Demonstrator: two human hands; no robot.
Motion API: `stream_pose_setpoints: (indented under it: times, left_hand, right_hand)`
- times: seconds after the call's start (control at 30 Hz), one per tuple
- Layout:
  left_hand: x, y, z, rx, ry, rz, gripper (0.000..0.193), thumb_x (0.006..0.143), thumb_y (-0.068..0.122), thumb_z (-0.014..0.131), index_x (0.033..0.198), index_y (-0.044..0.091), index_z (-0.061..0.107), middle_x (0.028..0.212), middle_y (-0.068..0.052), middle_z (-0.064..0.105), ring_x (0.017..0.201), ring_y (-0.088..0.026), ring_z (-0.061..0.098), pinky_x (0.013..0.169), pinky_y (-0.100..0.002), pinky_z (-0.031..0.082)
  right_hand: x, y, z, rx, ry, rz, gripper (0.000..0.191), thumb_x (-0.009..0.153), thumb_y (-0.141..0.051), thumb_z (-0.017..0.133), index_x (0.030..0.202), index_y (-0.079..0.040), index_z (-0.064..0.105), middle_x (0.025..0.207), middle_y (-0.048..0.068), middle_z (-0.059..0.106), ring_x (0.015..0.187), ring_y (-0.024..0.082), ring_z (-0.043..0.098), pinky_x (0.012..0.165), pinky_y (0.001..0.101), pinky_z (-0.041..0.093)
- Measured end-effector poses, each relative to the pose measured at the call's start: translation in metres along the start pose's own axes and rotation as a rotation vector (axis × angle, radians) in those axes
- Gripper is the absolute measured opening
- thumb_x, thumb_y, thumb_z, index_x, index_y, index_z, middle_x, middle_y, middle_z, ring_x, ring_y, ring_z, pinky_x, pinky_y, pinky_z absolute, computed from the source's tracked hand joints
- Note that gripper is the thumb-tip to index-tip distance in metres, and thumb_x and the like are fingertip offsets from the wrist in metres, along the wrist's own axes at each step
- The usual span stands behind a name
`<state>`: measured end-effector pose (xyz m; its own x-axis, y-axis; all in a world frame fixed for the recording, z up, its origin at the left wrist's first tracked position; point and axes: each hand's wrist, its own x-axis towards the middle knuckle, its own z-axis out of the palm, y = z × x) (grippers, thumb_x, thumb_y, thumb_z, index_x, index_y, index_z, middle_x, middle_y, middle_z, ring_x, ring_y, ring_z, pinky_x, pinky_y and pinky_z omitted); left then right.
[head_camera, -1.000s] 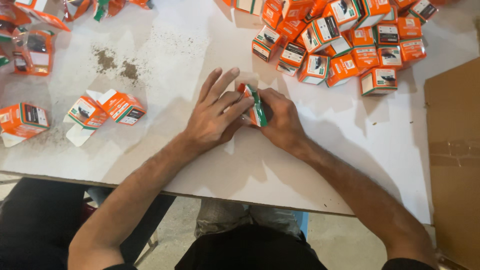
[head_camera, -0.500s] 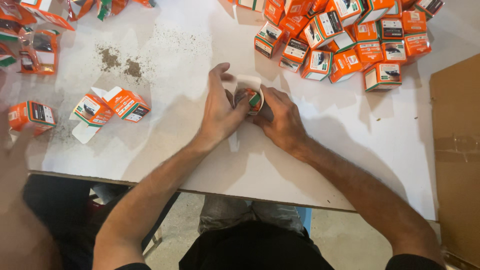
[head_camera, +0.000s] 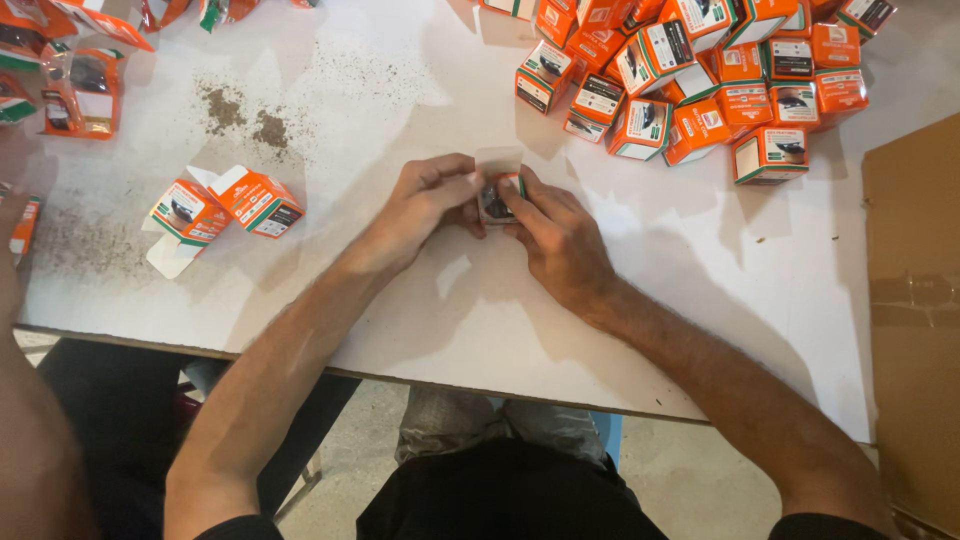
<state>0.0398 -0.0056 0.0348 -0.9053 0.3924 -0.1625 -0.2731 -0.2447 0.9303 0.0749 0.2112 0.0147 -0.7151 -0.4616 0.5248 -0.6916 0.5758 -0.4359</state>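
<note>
At the far left edge of the frame, another person's forearm (head_camera: 20, 330) comes into view, and orange pouches (head_camera: 80, 90) lie in the upper left corner. Just right of them, two open orange cartons (head_camera: 225, 205) sit on the white table (head_camera: 700, 300), below a smear of dark powder (head_camera: 245, 115).

In the centre, the left hand (head_camera: 415, 210) and the right hand (head_camera: 555, 240) meet around one small carton (head_camera: 497, 195) – both hands are closed on it, fingertips pinching its sides, with a pale flap standing up at its top. It rests on or just above the tabletop; which one is hard to tell.

The carton looks like thin card: light, easily crushed, best pinched along its folded edges rather than its flat faces.

A heap of closed orange cartons (head_camera: 700, 80) fills the upper right, and brown cardboard (head_camera: 910, 300) lines the right edge.

Compared with a second ago, the left hand has gone from lying flat with spread fingers to curling around the carton, and the carton now shows a different face – its flap raised.
</note>
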Motion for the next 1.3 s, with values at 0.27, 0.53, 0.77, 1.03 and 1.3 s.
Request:
stream_pose_setpoints:
  times: [0.27,0.53,0.77,1.03,1.3]
  left_hand:
    - [0.001,-0.014,0.018,0.757,0.163,0.570,0.019,0.098,-0.001,0.069,0.116,-0.006,0.066,0.110,-0.018,0.068,0.099,-0.029,0.067,0.086,-0.040,0.054]
    - [-0.020,-0.007,0.009,1.035,-0.085,0.862,0.040,0.085,0.006,0.081,0.120,-0.002,0.064,0.141,-0.023,0.060,0.135,-0.041,0.056,0.111,-0.047,0.050]
    - [-0.015,-0.013,0.009,0.982,-0.020,0.828,0.022,0.093,0.004,0.078,0.110,0.004,0.064,0.141,-0.018,0.064,0.138,-0.037,0.060,0.111,-0.044,0.056]
    - [-0.027,-0.015,-0.001,1.381,-0.083,0.943,0.031,0.096,0.022,0.079,0.118,0.007,0.062,0.157,-0.018,0.048,0.150,-0.038,0.042,0.126,-0.057,0.032]
    - [-0.102,0.036,-0.073,1.912,0.829,0.324,0.079,0.087,0.041,0.080,0.146,-0.003,0.054,0.147,-0.039,0.044,0.144,-0.048,0.035,0.110,-0.078,0.019]
  right_hand:
    - [0.002,-0.002,-0.003,0.095,0.012,0.101,0.049,0.079,0.005,0.080,0.120,-0.001,0.054,0.108,0.016,0.071,0.102,0.036,0.070,0.084,0.0439,0.056]
    - [0.001,-0.001,-0.004,0.184,-0.009,0.256,0.052,0.084,0.003,0.083,0.115,-0.004,0.042,0.111,0.021,0.069,0.108,0.042,0.069,0.081,0.0452,0.057]
    - [0.002,-0.003,-0.006,0.180,-0.002,0.208,0.053,0.084,0.005,0.080,0.122,-0.005,0.044,0.121,0.021,0.068,0.113,0.042,0.068,0.088,0.0453,0.056]
    - [0.006,-0.009,-0.009,0.103,0.019,0.032,0.024,0.088,0.004,0.075,0.107,-0.004,0.061,0.138,0.023,0.061,0.105,0.041,0.070,0.083,0.0441,0.058]
    - [0.050,0.023,-0.036,-0.368,0.535,-0.125,0.073,0.100,-0.023,0.086,0.151,-0.005,0.037,0.153,0.021,0.031,0.143,0.035,0.036,0.120,0.0469,0.037]
